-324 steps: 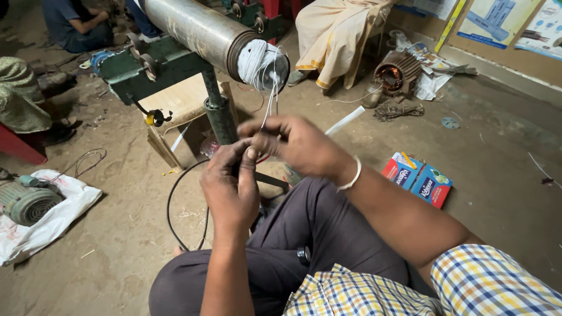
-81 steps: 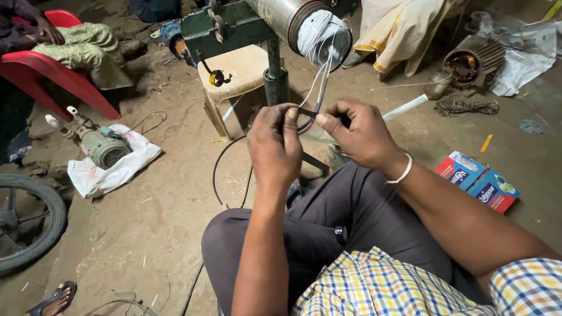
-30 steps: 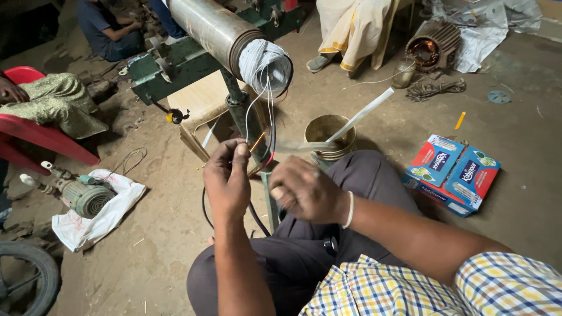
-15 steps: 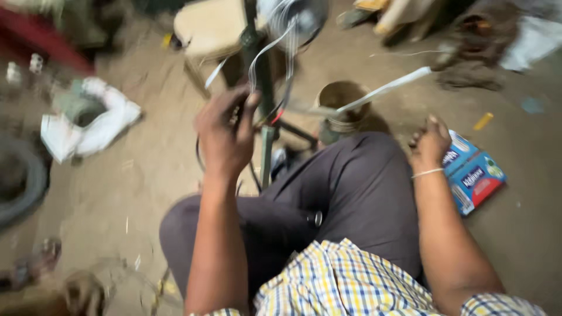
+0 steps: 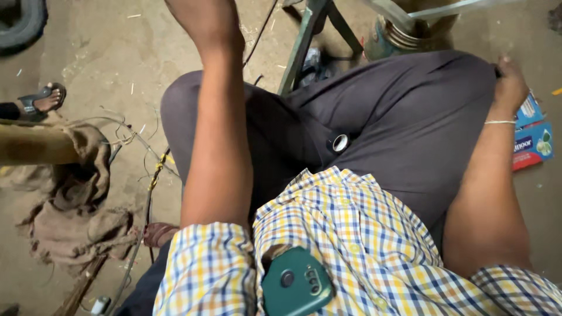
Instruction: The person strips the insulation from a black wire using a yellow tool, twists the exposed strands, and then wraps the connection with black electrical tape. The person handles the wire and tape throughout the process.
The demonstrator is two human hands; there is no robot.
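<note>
Fingers (image 5: pixel 508 69) just beside blue boxes (image 5: pixel 531 139)

1. A green phone (image 5: pixel 295 285) sits in the checked shirt's pocket.
2. Brown sacking (image 5: pixel 76 216) lies crumpled on the dirt floor (image 5: pixel 111 64).
3. A sandalled foot (image 5: pixel 42 99) shows at the left edge.
4. A tyre (image 5: pixel 20 20) fills the top-left corner.

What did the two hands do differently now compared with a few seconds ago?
The right hand let go of the thin wires and swung down to the right, beside the knee near the blue boxes on the floor. The left hand stayed raised in front by the green stand, though whether it holds wire is cut off. The view tilted down toward the lap. The person is seated as before, and the metal tin is unmoved.
</note>
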